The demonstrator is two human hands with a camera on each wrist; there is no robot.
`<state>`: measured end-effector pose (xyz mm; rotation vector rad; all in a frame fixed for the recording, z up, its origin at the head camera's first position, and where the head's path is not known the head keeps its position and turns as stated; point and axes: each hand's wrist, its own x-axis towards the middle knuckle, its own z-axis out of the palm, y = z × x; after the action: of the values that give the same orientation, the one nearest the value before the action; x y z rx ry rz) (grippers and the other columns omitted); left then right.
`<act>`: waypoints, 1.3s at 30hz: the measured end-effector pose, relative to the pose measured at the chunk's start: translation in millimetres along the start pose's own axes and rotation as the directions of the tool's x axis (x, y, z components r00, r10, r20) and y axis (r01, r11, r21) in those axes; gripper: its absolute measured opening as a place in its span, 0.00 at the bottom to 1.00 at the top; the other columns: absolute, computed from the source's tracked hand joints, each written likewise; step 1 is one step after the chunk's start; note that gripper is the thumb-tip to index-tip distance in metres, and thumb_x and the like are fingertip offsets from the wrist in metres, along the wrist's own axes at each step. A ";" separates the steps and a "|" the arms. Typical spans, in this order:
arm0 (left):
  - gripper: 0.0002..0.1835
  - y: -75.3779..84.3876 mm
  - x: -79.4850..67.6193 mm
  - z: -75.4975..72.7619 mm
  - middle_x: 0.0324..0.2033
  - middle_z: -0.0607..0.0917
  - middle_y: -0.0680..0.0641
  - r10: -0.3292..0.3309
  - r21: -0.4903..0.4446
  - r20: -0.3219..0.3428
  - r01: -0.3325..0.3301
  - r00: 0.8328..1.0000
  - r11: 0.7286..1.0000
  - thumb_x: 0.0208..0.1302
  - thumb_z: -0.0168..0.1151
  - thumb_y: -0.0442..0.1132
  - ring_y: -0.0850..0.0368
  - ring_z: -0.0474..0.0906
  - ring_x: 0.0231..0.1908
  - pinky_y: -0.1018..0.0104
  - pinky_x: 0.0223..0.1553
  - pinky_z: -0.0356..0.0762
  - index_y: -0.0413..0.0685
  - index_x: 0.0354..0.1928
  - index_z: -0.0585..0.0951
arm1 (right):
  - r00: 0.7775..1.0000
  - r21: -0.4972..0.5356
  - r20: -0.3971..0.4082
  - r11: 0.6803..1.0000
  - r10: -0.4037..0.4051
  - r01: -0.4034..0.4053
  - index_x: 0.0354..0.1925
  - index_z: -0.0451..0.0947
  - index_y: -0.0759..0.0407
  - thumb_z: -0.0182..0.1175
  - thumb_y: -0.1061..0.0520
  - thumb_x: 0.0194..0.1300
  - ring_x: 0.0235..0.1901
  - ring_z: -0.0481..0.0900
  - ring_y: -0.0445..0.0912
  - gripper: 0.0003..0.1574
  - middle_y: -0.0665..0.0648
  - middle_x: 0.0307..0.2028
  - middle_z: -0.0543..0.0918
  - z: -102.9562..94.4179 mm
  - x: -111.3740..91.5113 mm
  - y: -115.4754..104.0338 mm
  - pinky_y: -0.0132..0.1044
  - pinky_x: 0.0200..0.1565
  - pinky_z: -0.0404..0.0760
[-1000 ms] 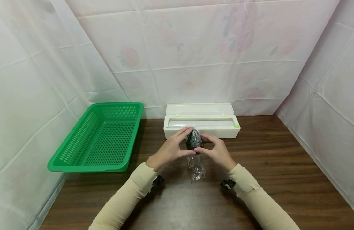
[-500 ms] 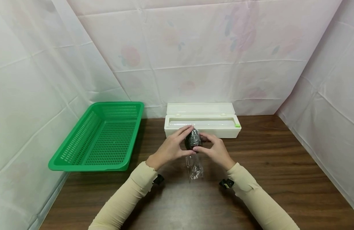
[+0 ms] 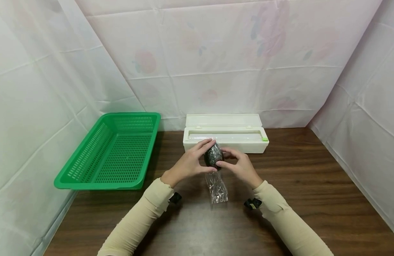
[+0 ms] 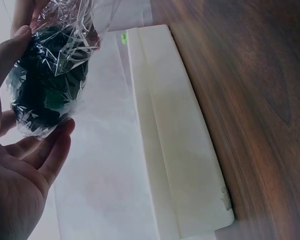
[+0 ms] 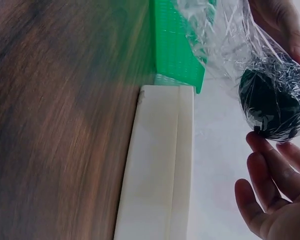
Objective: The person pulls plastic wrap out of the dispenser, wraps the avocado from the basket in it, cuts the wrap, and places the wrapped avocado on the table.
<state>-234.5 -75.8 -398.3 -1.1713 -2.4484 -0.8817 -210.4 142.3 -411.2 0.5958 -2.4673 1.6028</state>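
A dark, egg-shaped avocado [image 3: 213, 156], wrapped in clear cling film, is held up between both hands in front of the white box. From its left side my left hand [image 3: 191, 163] grips it, fingers over the far top and thumb below. My right hand [image 3: 242, 167] pinches the right side, its thumb on the near face. A loose, crinkled tail of film [image 3: 217, 190] hangs toward me under the thumbs. In the right wrist view the fingertips [image 5: 260, 142] touch the wrapped end, while the left wrist view shows the film [image 4: 77, 30] bunched at the other end.
Behind the hands a white cling film box [image 3: 235, 147] stands with its lid [image 3: 224, 121] raised and a film roll [image 3: 224, 137] inside. A green slider [image 3: 264, 139] sits at its right end. To the left is a green perforated basket [image 3: 97, 186]. Patterned cloth [image 3: 209, 71] hangs behind.
Both hands keep hold of the avocado, which has turned slightly and shifted a little left. The film tail below has swung and spread out flatter.
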 end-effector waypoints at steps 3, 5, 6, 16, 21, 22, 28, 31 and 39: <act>0.51 0.1 -0.5 1.4 0.68 0.69 0.36 -0.024 -0.012 0.019 0.024 1.000 1.000 0.47 0.78 0.50 0.41 0.71 0.65 0.51 0.62 0.74 0.45 0.72 0.63 | 1.000 -0.001 0.005 1.000 0.021 -0.021 0.58 0.77 0.61 0.71 0.57 0.57 0.47 0.83 0.53 0.30 0.62 0.44 0.86 0.2 -0.4 1.4 0.58 0.53 0.78; 0.53 -0.4 -1.4 3.1 0.69 0.68 0.37 -0.054 -0.038 0.030 0.055 0.998 0.998 0.47 0.78 0.50 0.41 0.70 0.66 0.52 0.63 0.72 0.44 0.73 0.61 | 0.999 0.019 0.012 0.998 0.053 -0.053 0.57 0.78 0.62 0.71 0.57 0.57 0.45 0.83 0.52 0.30 0.62 0.43 0.86 0.3 -0.2 2.9 0.54 0.52 0.80; 0.54 -0.8 -1.9 4.2 0.69 0.67 0.36 -0.067 -0.054 0.033 0.069 0.997 0.996 0.47 0.78 0.49 0.41 0.69 0.66 0.52 0.64 0.72 0.42 0.73 0.60 | 0.997 0.031 0.017 0.997 0.072 -0.072 0.57 0.78 0.63 0.71 0.57 0.57 0.44 0.83 0.51 0.30 0.63 0.43 0.86 0.4 -0.1 3.6 0.50 0.50 0.81; 0.54 -3.8 -7.1 15.0 0.66 0.71 0.36 -0.139 -0.090 -0.017 0.137 0.990 0.987 0.44 0.80 0.49 0.43 0.71 0.65 0.52 0.65 0.71 0.38 0.71 0.63 | 0.986 0.118 0.009 0.979 0.167 -0.167 0.55 0.78 0.68 0.67 0.58 0.62 0.40 0.82 0.46 0.25 0.68 0.42 0.85 1.2 -0.6 9.6 0.30 0.43 0.80; 0.55 -1.0 -8.3 18.0 0.64 0.74 0.38 -0.236 -0.108 -0.035 0.231 0.971 0.967 0.41 0.80 0.49 0.44 0.74 0.61 0.52 0.63 0.73 0.37 0.70 0.64 | 0.986 0.136 -0.011 0.977 0.167 -0.164 0.56 0.77 0.68 0.66 0.60 0.61 0.42 0.83 0.48 0.26 0.70 0.43 0.85 2.7 -1.5 10.5 0.31 0.45 0.80; 0.54 -1.2 -8.5 18.7 0.63 0.75 0.38 -0.246 -0.122 -0.038 0.240 0.969 0.963 0.41 0.81 0.49 0.44 0.76 0.59 0.52 0.61 0.74 0.37 0.70 0.64 | 0.985 0.140 -0.014 0.976 0.170 -0.166 0.57 0.77 0.68 0.66 0.60 0.61 0.42 0.83 0.50 0.26 0.70 0.44 0.85 3.1 -1.8 11.1 0.31 0.45 0.80; 0.52 -1.2 -8.6 19.2 0.57 0.79 0.38 -0.288 -0.279 -0.023 0.271 0.957 0.921 0.42 0.81 0.44 0.46 0.81 0.52 0.54 0.55 0.79 0.38 0.70 0.65 | 0.984 0.178 -0.024 0.969 0.177 -0.170 0.58 0.76 0.68 0.67 0.61 0.60 0.42 0.82 0.45 0.28 0.70 0.45 0.84 5.0 -2.9 12.3 0.35 0.49 0.80; 0.49 -1.0 -8.5 18.9 0.58 0.79 0.38 -0.314 -0.373 -0.011 0.288 0.949 0.882 0.46 0.79 0.40 0.44 0.81 0.53 0.55 0.56 0.79 0.37 0.70 0.65 | 0.985 0.186 -0.024 0.969 0.171 -0.164 0.58 0.76 0.67 0.68 0.62 0.59 0.43 0.82 0.41 0.29 0.69 0.46 0.84 5.5 -3.6 12.2 0.38 0.51 0.79; 0.45 3.1 -9.5 19.8 0.56 0.79 0.37 -0.292 -0.307 -0.062 0.260 0.954 0.915 0.49 0.78 0.41 0.45 0.81 0.52 0.56 0.54 0.80 0.37 0.69 0.67 | 0.987 0.191 -0.041 0.971 0.155 -0.145 0.58 0.75 0.68 0.68 0.62 0.58 0.44 0.82 0.43 0.30 0.69 0.48 0.84 7.4 -4.5 10.5 0.47 0.53 0.79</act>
<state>-226.0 -67.5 -417.0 -0.8428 -2.4917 -1.3973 -209.7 140.5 -424.6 0.3887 -2.3892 1.8967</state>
